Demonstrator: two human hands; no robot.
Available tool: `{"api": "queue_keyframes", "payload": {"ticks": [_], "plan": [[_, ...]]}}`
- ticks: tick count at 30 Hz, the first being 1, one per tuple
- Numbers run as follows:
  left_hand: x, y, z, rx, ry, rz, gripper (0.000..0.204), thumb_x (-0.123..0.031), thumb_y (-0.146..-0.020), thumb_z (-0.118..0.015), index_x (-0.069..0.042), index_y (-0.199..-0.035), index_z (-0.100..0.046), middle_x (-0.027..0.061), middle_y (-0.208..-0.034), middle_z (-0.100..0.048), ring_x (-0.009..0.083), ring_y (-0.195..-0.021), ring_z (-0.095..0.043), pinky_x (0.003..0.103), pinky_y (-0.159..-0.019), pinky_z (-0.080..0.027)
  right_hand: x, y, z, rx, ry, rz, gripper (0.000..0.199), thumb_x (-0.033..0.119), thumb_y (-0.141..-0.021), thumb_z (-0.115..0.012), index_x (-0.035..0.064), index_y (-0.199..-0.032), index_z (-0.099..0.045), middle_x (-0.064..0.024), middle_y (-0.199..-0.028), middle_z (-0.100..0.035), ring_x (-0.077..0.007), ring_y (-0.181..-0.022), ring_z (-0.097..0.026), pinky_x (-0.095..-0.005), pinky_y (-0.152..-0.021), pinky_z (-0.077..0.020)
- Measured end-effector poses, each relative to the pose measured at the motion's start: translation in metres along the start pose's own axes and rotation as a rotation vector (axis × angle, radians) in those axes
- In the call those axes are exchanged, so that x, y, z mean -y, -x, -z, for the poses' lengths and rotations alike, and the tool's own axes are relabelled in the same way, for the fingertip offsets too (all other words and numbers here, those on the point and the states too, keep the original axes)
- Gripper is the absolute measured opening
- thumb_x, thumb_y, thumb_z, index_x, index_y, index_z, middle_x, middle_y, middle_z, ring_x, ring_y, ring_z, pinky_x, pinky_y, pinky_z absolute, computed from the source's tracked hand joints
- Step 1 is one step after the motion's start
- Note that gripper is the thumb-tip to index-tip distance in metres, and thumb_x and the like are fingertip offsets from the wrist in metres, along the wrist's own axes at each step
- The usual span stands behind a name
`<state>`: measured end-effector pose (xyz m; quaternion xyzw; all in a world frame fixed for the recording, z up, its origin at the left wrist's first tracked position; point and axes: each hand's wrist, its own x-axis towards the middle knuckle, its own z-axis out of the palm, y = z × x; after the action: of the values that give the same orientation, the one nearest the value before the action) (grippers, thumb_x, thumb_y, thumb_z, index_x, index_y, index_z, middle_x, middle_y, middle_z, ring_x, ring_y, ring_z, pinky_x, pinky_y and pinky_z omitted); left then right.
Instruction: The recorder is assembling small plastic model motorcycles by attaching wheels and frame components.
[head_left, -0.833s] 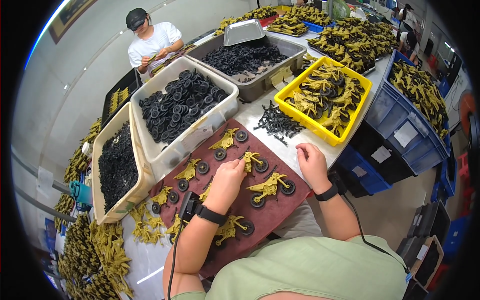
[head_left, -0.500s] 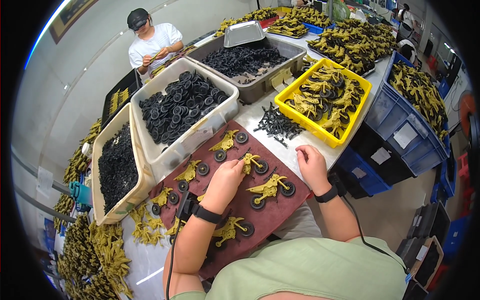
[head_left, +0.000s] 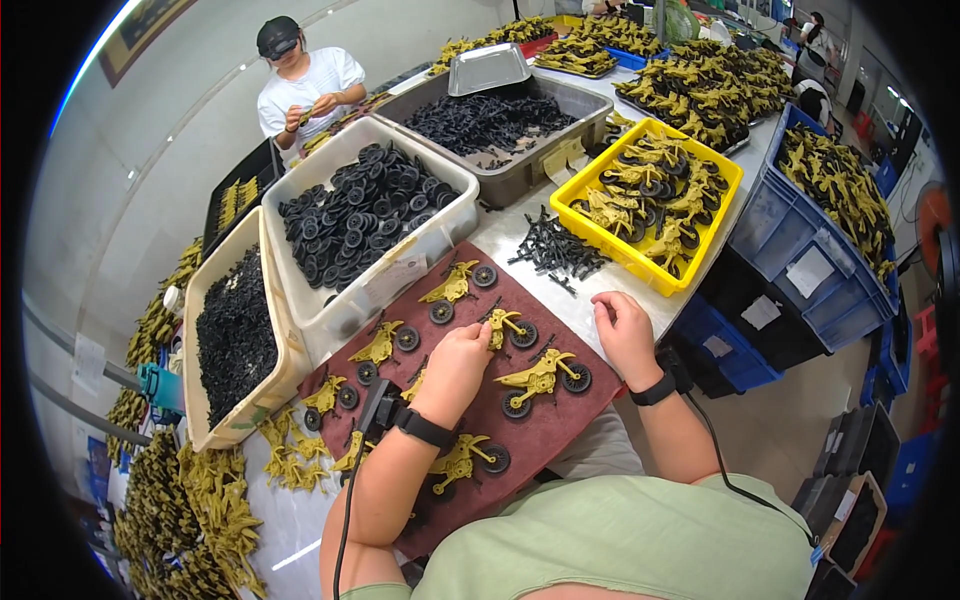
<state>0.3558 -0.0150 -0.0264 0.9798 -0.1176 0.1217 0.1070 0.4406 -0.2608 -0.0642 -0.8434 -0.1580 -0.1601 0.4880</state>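
On a dark red mat (head_left: 440, 300) lie several yellow plastic toy motorcycle bodies, with black wheels and small black parts beside them. My left hand (head_left: 458, 368) reaches over the mat, its fingertips closed on a toy motorcycle (head_left: 503, 325) near a black wheel (head_left: 523, 334). Nearer to me is another toy motorcycle (head_left: 535, 378) with wheels at both ends. My right hand (head_left: 626, 340) hovers at the mat's right edge, fingers curled in; whatever they may hold is hidden. Both wrists wear black bands with cables.
Beyond the mat stand a white bin (head_left: 450, 205) of black wheels, a cream bin (head_left: 290, 350) of small black parts and a grey metal tray (head_left: 500, 185). A yellow tray (head_left: 720, 190) holds toy motorcycles beside a pile of black parts (head_left: 560, 250). A co-worker (head_left: 310, 85) sits across the table.
My left forearm and wrist have shifted slightly, showing more of a yellow body beneath. The left fingertips stay at the same toy motorcycle; the right hand has barely moved.
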Motion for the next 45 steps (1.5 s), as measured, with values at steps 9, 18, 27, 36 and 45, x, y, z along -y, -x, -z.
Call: {"api": "queue_keyframes", "payload": {"ticks": [9,18,27,36,45], "plan": [[-0.019,-0.001,0.001,-0.155,0.041,0.087,0.03,-0.003,-0.074,-0.063,0.006,-0.103,-0.061,0.0179,-0.087,-0.065,0.0337,-0.082,-0.064,0.041,-0.073,-0.052,0.014,-0.005,0.01,0.151,-0.25,0.113,0.023,0.001,-0.085,-0.058,0.0025,-0.107,-0.062,-0.0136,-0.1,-0.063,-0.0254,-0.091,-0.061,-0.0339,-0.078,-0.0492],[-0.077,0.025,0.083,-0.061,0.557,0.096,0.026,-0.002,-0.075,-0.063,0.001,-0.1,-0.061,0.019,-0.083,-0.063,0.0353,-0.074,-0.063,0.04,-0.066,-0.051,0.07,0.02,0.013,0.732,-0.976,-0.043,0.037,0.007,-0.084,-0.071,-0.0003,-0.116,-0.054,-0.0062,-0.116,-0.055,-0.0149,-0.106,-0.055,-0.0301,-0.093,-0.0456],[-0.103,0.06,0.101,-0.339,0.352,0.01,0.033,-0.01,-0.075,-0.076,-0.001,-0.105,-0.065,0.0106,-0.088,-0.065,0.0243,-0.072,-0.064,0.032,-0.062,-0.052,0.101,0.044,0.014,0.596,-1.065,0.228,0.034,0.009,-0.087,-0.067,-0.0009,-0.117,-0.053,-0.0087,-0.11,-0.057,-0.0153,-0.098,-0.06,-0.0259,-0.081,-0.0526],[-0.102,0.07,0.105,-0.362,0.306,0.021,0.034,-0.01,-0.075,-0.076,0.002,-0.103,-0.064,0.0125,-0.085,-0.063,0.0265,-0.068,-0.062,0.034,-0.058,-0.05,0.114,0.048,0.016,0.598,-1.029,0.164,0.038,0.02,-0.087,-0.07,0.0009,-0.116,-0.054,-0.0111,-0.115,-0.054,-0.0163,-0.102,-0.058,-0.0264,-0.082,-0.0507],[-0.101,0.072,0.104,-0.395,0.104,-0.008,0.041,-0.006,-0.072,-0.075,0.004,-0.109,-0.061,0.0133,-0.092,-0.063,0.0291,-0.079,-0.062,0.038,-0.068,-0.05,0.162,0.038,0.049,0.2,-0.154,0.582,0.029,0.016,-0.064,-0.084,0.0081,-0.086,-0.067,-0.021,-0.128,-0.045,-0.038,-0.118,-0.045,-0.0448,-0.098,-0.0398]]}}
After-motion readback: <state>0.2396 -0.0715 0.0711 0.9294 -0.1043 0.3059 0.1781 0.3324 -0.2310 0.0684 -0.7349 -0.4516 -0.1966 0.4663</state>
